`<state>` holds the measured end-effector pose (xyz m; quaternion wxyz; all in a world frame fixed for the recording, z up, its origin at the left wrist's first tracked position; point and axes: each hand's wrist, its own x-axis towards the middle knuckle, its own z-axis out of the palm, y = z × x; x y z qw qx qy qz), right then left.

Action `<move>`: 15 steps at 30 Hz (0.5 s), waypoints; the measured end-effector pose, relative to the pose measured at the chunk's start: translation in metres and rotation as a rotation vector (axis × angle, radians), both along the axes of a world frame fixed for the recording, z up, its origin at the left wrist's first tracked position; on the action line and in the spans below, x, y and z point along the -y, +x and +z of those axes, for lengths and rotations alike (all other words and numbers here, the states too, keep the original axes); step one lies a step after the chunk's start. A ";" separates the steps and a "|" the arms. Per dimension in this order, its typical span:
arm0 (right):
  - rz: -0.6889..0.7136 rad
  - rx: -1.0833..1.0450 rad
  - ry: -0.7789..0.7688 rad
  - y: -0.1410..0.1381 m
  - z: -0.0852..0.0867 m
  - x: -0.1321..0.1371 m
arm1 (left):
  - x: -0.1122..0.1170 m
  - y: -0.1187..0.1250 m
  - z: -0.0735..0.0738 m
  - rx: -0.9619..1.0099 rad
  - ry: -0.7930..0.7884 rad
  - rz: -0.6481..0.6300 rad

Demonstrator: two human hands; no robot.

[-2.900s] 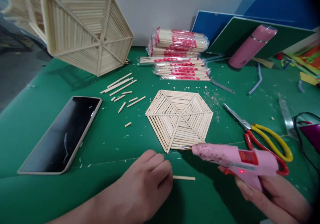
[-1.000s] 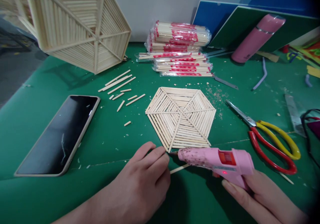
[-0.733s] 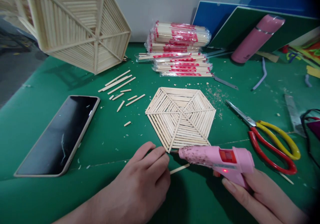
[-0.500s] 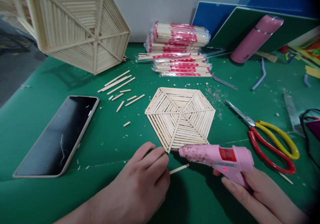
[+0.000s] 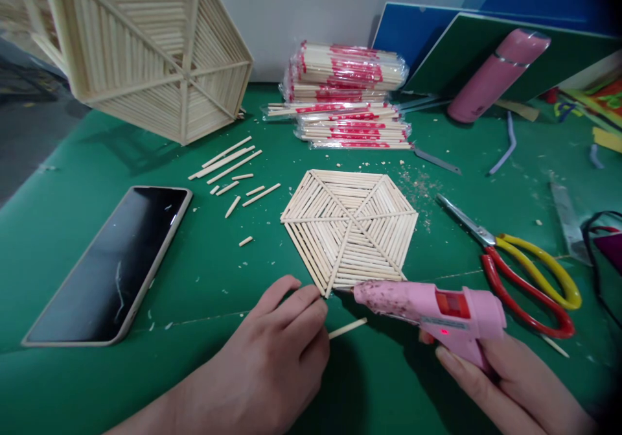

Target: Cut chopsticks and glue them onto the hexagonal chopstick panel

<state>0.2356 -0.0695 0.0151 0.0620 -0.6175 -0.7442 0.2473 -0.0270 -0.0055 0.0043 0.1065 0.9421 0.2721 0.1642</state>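
Observation:
A flat six-sided panel of wooden sticks (image 5: 357, 218), with spokes meeting at its centre, lies on the green table. At its near left corner is my left hand (image 5: 286, 338), fingers curled together. One loose wooden stick (image 5: 348, 328) pokes out from under those fingers, its other end hidden. My right hand (image 5: 505, 373) grips a pink hot glue gun (image 5: 432, 308) by its handle; a small red light glows on it. The gun points left, its metal nozzle close to the panel's near edge, just right of my left fingertips.
A phone (image 5: 109, 266) lies left, near cut stick pieces (image 5: 226, 163). A larger stick structure (image 5: 146, 52) stands behind. Bagged chopsticks (image 5: 347, 75) are stacked at the back. Scissors (image 5: 525, 279) with red and yellow handles lie right; a pink bottle (image 5: 498, 75) leans against boards (image 5: 451, 52).
The glue gun and my right hand have shifted slightly right, drawing the nozzle back a little from my left fingers. My left hand and the panel stay practically in place.

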 end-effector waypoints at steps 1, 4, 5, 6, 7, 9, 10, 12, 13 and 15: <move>-0.008 0.001 -0.001 0.000 0.000 0.000 | 0.000 0.000 0.000 0.002 -0.004 -0.002; -0.029 -0.012 -0.010 -0.002 -0.001 0.000 | 0.000 0.001 0.001 0.004 -0.014 -0.002; -0.031 -0.027 -0.005 -0.003 -0.002 -0.001 | -0.001 0.001 0.001 0.007 -0.014 0.001; -0.034 -0.043 0.002 -0.004 -0.002 -0.001 | -0.001 0.001 0.000 0.008 -0.013 0.001; -0.030 -0.061 0.016 -0.005 -0.002 -0.002 | -0.001 0.001 0.000 0.006 -0.011 0.001; -0.020 -0.072 0.039 -0.006 -0.001 -0.004 | -0.001 0.000 0.000 -0.005 -0.011 -0.007; -0.008 -0.063 0.045 -0.006 -0.001 -0.005 | 0.000 0.000 0.000 -0.015 -0.015 -0.011; 0.016 -0.037 0.061 -0.006 0.000 -0.006 | 0.000 -0.001 0.000 -0.025 -0.023 -0.015; 0.026 -0.029 0.073 -0.006 0.001 -0.007 | 0.000 -0.001 0.000 -0.025 -0.026 -0.011; 0.036 -0.029 0.100 -0.005 0.001 -0.006 | 0.000 -0.001 0.000 -0.016 -0.025 -0.007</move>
